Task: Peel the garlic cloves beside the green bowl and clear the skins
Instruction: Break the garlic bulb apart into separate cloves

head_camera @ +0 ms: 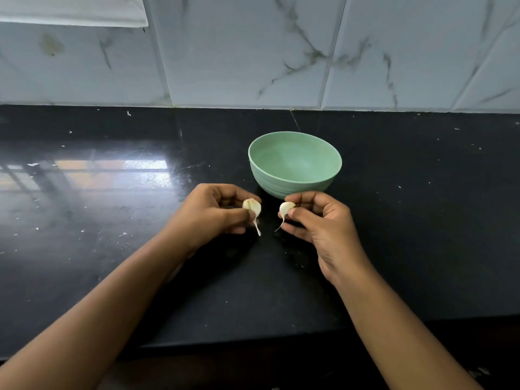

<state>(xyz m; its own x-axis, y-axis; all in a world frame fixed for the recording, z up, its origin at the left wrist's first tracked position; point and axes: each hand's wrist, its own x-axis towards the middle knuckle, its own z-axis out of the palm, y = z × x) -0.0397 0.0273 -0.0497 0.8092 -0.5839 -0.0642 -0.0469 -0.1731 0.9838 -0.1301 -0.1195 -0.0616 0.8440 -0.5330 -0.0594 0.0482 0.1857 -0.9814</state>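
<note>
1. Garlic comes first: two pale, cream-white cloves, each with a thin dry tail of skin pointing down, are held just above the black polished stone counter (112,249), in front of the green bowl.
2. One garlic clove (252,207), the rounder one with a flat cut top, sits pinched between the thumb and curled fingers of the left hand (213,213).
3. A second garlic clove (286,209), narrower and curved, is pinched the same way between the thumb and curled fingertips of the right hand (318,220).
4. Both cloves hang apart from each other, with a gap of dark counter between them.
5. The mint-green ribbed plastic bowl (295,181) stands upright on the counter just behind both hands; nothing shows inside it.
6. Small white flecks are scattered across the counter.
7. Grey-white marbled wall tiles (253,52) rise behind the counter's far edge.
</note>
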